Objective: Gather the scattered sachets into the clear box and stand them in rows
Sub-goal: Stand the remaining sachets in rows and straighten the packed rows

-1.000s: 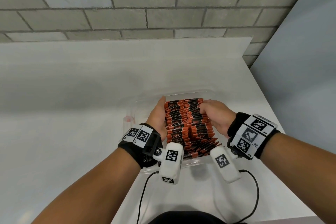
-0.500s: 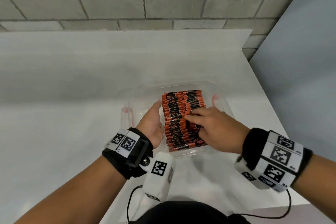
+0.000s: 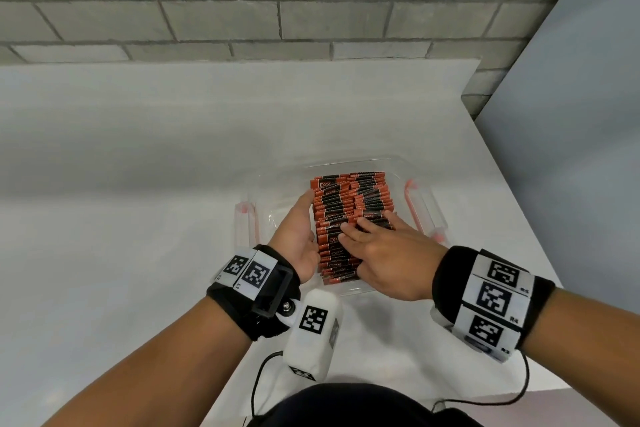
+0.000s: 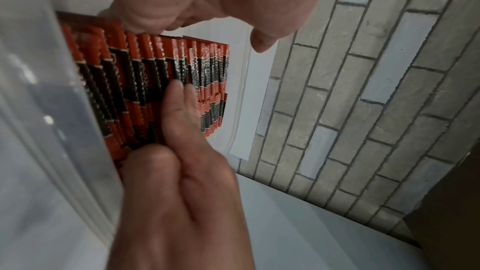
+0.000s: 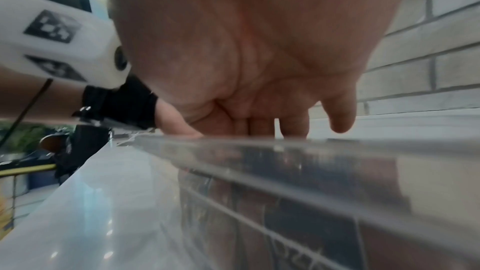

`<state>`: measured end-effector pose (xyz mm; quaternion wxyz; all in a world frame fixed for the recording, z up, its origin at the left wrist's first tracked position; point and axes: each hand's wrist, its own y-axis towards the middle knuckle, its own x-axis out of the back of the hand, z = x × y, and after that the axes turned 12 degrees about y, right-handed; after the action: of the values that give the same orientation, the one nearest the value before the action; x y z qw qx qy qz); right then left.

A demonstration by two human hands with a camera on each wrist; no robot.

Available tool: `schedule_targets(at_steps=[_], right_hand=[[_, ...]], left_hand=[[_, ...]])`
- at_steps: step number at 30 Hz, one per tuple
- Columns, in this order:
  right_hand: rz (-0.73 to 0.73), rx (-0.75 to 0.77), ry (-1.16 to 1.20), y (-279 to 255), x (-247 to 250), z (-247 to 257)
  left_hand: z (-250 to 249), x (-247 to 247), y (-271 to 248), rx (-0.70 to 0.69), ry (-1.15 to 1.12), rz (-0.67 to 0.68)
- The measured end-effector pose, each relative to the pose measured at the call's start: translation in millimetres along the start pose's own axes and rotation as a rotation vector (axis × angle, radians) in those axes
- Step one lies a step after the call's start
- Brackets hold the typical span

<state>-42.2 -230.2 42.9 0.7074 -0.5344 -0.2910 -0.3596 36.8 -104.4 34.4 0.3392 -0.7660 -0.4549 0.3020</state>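
Orange-and-black sachets [image 3: 341, 199] stand packed in two rows inside the clear box [image 3: 424, 199] on the white table. My left hand [image 3: 299, 230] lies flat, fingers straight, against the left side of the sachet block [image 4: 145, 81]. The left fingers [image 4: 182, 105] press along the sachet edges. My right hand [image 3: 384, 246] rests palm down on top of the nearer sachets, fingers spread and straight. From the right wrist camera, the right fingers [image 5: 293, 126] reach over the box rim [image 5: 285, 151], which hides the sachets. Neither hand holds a sachet.
The white table [image 3: 138, 184] stretches left and behind the box. A grey brick wall [image 3: 277, 0] closes the back and a grey panel [image 3: 571, 114] the right. The box has pinkish clips [image 3: 412, 198] on both short sides. Cables [image 3: 258, 378] hang near the table's front edge.
My right hand has moved from gripping the block's right side onto its top and now lies flatter, fingers spread. My left hand stays against the left side. The camera has tilted slightly.
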Motion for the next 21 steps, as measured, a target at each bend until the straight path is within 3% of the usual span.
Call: schedule_targets(at_steps=[5, 14, 21], right_hand=[[-0.297, 0.007, 0.275, -10, 18, -32], [-0.163, 0.053, 0.104, -16, 3, -41], [-0.193, 0.033, 0.107, -12, 5, -40]], left_hand=[[-2, 3, 1, 0.013, 0.022, -0.014], [3, 8, 15, -0.009, 0.010, 0.011], [8, 15, 27, -0.020, 0.015, -0.001]])
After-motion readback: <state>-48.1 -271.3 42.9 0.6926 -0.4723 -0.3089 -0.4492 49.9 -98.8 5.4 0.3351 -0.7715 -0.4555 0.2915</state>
